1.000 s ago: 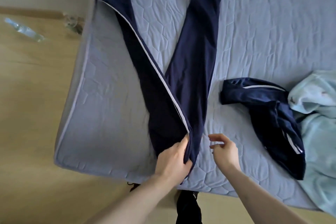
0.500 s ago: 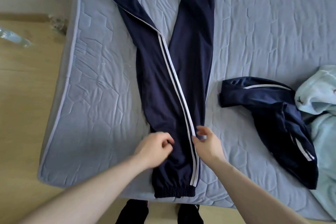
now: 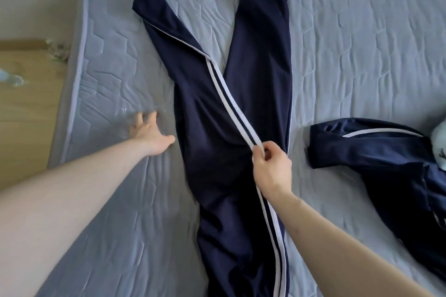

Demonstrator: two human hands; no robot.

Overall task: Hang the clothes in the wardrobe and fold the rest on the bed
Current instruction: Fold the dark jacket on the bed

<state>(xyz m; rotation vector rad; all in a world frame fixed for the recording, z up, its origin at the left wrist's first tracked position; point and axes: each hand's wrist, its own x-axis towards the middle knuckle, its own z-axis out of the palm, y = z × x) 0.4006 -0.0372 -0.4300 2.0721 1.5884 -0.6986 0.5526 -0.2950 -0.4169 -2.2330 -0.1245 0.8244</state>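
Currently the trousers (image 3: 212, 142) lie flat on the bed (image 3: 362, 60), long axis running away from the person, legs splayed into a V at the far end. The white side stripe (image 3: 231, 108) is pinched near mid-length by the right hand (image 3: 271, 164), thumb and curled fingers closed on it. The left hand (image 3: 150, 134) is spread, fingers straight, on the bare mattress just left of the cloth, holding nothing. The right hand is judged nearer to the fold line. A second navy garment (image 3: 386, 152) is crumpled well to the right. Wooden floor (image 3: 26, 108) is seen beyond the bed's left edge.
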